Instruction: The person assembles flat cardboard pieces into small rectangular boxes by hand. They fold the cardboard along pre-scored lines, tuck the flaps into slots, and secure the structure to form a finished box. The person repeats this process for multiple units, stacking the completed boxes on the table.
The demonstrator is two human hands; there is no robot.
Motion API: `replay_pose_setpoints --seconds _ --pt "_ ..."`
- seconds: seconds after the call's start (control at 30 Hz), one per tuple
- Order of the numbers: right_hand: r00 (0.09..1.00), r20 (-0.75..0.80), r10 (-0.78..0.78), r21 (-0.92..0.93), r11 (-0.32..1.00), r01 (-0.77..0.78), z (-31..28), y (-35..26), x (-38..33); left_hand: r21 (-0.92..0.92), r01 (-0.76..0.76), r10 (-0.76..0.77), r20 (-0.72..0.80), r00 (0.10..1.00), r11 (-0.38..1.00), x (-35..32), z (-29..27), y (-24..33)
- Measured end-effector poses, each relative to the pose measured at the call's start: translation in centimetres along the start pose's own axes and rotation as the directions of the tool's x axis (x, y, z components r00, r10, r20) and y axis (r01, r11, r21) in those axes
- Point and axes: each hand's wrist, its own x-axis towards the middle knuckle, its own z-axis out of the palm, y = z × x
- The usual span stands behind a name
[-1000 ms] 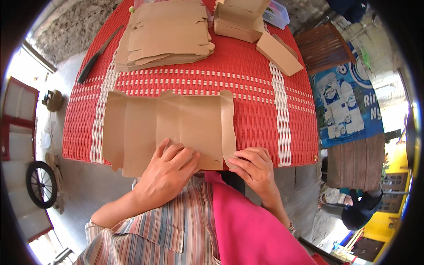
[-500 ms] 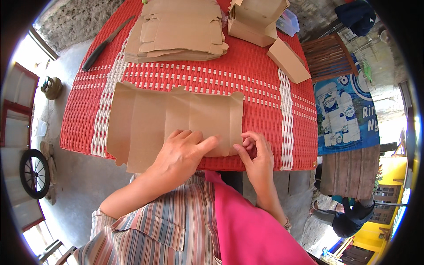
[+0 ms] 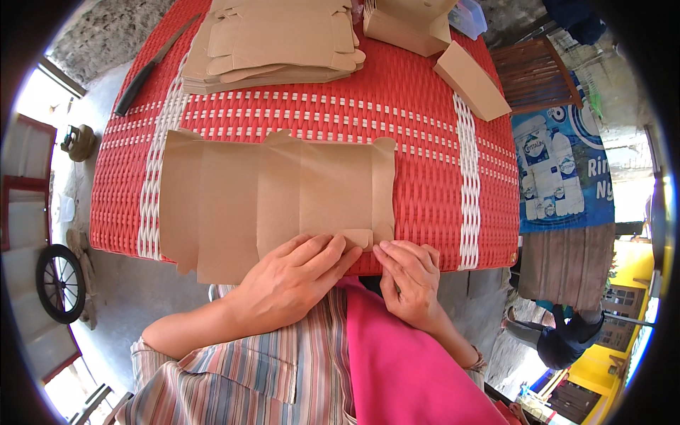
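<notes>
A brown cardboard box blank (image 3: 283,184) with upright crease lines lies flat at the table's near edge. Along its near right edge, a small rounded flap (image 3: 356,239) is folded up over the sheet. My left hand (image 3: 297,273) has its fingers together on the near edge, beside and partly over this flap. At the near right corner, my right hand (image 3: 411,280) is closed, thumb and forefinger pinching the cardboard's edge. The fingertips of both hands nearly meet around the flap, and their undersides are hidden.
A stack of flat box blanks (image 3: 276,46) lies at the far side of the red woven table (image 3: 425,170). Left of it is a dark-handled knife (image 3: 145,74). At the far right are an open cardboard box (image 3: 407,32), a narrow folded carton (image 3: 473,81) and a clear plastic container (image 3: 467,18).
My left hand has come down from the middle of the sheet to its near edge. The small flap now shows folded up. My right hand has closed in on the corner.
</notes>
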Motion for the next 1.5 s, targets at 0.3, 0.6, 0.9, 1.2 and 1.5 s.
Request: replay_pose_setpoints --seconds 0.3,0.6,0.9,1.2,1.5 --pt "0.997 0.063 0.037 0.051 0.998 -0.041 -0.2 -0.1 0.6 -0.004 0.049 -0.048 0.014 0.999 0.999 -0.3 0.4 0.3" --pt "0.997 0.021 0.077 0.099 0.992 -0.079 -0.8 0.6 0.5 -0.032 0.055 -0.056 -0.037 0.998 0.998 -1.0 -0.4 0.3" --pt "0.99 0.046 -0.135 0.017 0.991 0.134 0.5 -1.7 0.8 -0.024 0.032 -0.034 -0.097 0.995 0.999 -1.2 -0.4 0.4" --pt "0.998 0.056 -0.029 -0.014 0.999 0.03 1.4 -2.5 1.5 -0.004 0.148 -0.148 -0.104 0.984 0.989 -3.3 -0.8 -0.2" --pt "0.993 0.112 -0.03 -0.064 0.997 0.037 0.8 -2.9 2.8 0.052 0.223 -0.221 -0.052 0.974 0.973 -4.6 -2.9 -0.6"
